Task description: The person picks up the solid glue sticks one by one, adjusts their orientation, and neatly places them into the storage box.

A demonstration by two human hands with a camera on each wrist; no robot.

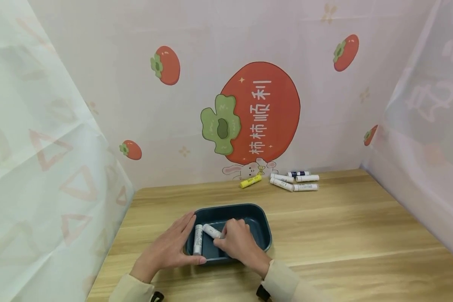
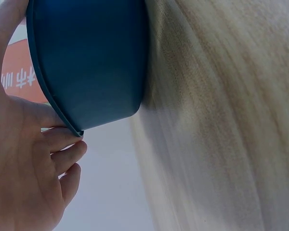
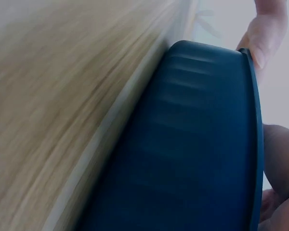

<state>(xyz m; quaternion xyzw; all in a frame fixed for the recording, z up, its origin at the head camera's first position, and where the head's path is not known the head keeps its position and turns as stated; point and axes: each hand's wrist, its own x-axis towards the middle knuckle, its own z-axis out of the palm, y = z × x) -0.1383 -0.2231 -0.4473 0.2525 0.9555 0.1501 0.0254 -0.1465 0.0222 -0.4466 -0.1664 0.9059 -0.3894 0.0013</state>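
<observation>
A dark teal rectangular tray (image 1: 266, 235) with raised walls sits on the wooden table. My left hand (image 1: 171, 245) lies at its left end, fingers extended along the far left corner and thumb on the near rim. In the left wrist view, the fingers (image 2: 62, 137) touch the tray's rim. My right hand (image 1: 239, 241) reaches inside the tray and pinches one end of a white printed tube (image 1: 212, 231), which lies slanted. Beside the left wall, another white tube (image 1: 198, 240) lies lengthwise. The right wrist view shows mostly the tray's outer wall (image 3: 192, 134); the tube is hidden there.
At the table's back edge lie a yellow tube (image 1: 251, 181), a dark blue-and-white tube (image 1: 298, 173) and several white tubes (image 1: 305, 187). Printed cloth sheets (image 1: 98, 63) hang behind and on both sides of the wooden table (image 1: 343, 235).
</observation>
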